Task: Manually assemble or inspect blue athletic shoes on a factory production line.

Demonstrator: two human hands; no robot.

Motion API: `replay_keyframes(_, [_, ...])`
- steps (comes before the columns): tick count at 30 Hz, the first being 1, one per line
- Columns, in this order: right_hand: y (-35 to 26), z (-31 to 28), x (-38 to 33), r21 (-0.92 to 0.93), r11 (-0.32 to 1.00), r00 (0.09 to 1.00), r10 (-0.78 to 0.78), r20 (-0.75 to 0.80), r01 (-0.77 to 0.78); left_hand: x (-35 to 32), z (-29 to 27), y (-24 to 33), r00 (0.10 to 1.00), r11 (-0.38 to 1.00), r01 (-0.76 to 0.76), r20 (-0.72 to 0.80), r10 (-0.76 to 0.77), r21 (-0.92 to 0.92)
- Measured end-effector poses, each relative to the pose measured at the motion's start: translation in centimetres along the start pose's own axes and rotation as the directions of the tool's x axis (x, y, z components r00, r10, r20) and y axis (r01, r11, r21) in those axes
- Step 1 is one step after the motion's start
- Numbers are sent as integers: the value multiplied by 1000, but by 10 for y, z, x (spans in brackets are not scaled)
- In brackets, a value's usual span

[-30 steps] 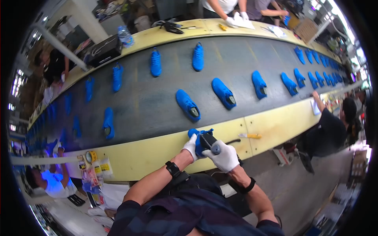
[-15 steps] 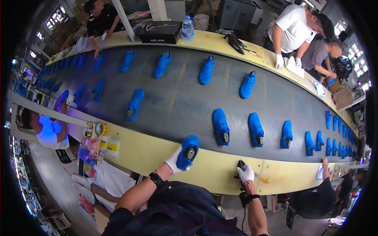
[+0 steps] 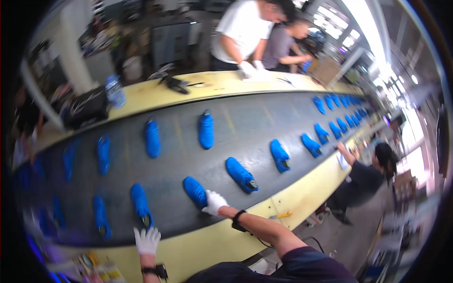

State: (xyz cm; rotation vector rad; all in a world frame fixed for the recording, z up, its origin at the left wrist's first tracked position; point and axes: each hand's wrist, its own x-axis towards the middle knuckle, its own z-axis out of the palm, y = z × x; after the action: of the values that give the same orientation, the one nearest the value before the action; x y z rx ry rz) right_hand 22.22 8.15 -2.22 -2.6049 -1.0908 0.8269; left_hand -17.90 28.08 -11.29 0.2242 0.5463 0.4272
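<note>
A row of blue lace-up shoes runs along the near side of the dark conveyor belt (image 3: 177,214). My right hand (image 3: 215,203), in a white glove, is closed on the heel end of one blue shoe (image 3: 194,190), which points up and left on the belt. The glove hides that shoe's heel. My left hand (image 3: 147,241), also gloved, has its fingers spread and holds nothing. It is over the near belt edge, just below the heel of another blue shoe (image 3: 140,200). To the right of my right hand lies a further blue shoe (image 3: 240,174).
A pale yellow ledge (image 3: 264,207) borders the belt, with a yellow-handled tool (image 3: 281,215) on it. Across the belt stand a water bottle (image 3: 115,91), a black box (image 3: 86,109) and two people. A co-worker (image 3: 361,181) reaches over the near edge at right.
My view has swung right. The shoe my left hand held is out of it, and that hand has opened. My right hand has left the black tool on the ledge and taken hold of a shoe.
</note>
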Motion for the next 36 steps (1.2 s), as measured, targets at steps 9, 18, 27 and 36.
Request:
replay_keyframes(9, [27,16,-4,422,881,977,203,69,-213,-41,86,-103,857,925,363,-429,-287,108])
replay_keyframes(18, [8,85,-97,516,766,919,372,132,-384,59,128,-191,984,-118,67,-46,173,991])
replay_keyframes(27, [31,123,-146,631,757,978,210,11,-170,68,199,-190,914,-604,403,-335,229,687])
replay_keyframes(36, [113,112,-290,597,694,915,325,239,-403,122,117,-185,898,-337,347,-208,387,875])
